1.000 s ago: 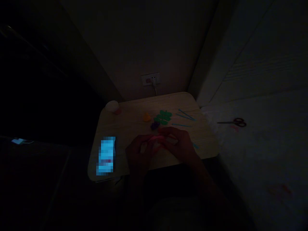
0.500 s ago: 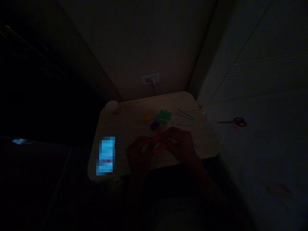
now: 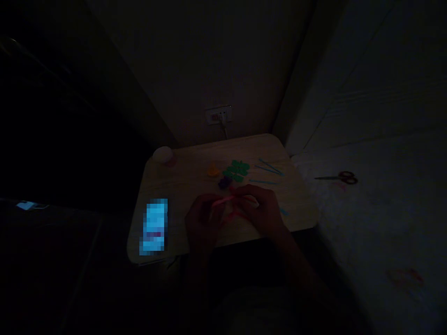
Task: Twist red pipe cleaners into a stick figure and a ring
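Over the front of the small wooden table [image 3: 181,186], both hands are at a pink strip [image 3: 225,200] that looks like a pipe cleaner. My left hand [image 3: 202,221] is closed at its left end. My right hand [image 3: 260,207] pinches it farther right, and a pink length shows along that hand's fingers. More pink-red pieces [image 3: 230,216] lie beneath the hands. Just beyond the hands sit a dark purple piece [image 3: 225,182], a cluster of green looped shapes [image 3: 236,170] and an orange piece [image 3: 213,170]. Dim light hides the exact finger contacts.
Thin blue sticks [image 3: 263,182] lie at the table's right. A lit, blurred phone-like screen [image 3: 154,227] is at the left front, and a round white-topped container [image 3: 163,154] at the back left. Scissors [image 3: 337,177] rest on the pale surface to the right. A wall socket [image 3: 219,115] holds a plug.
The fingertips, close together before, have moved apart, with my left hand turning slightly. The pink strip now shows stretched between them. The pieces on the table have stayed put.
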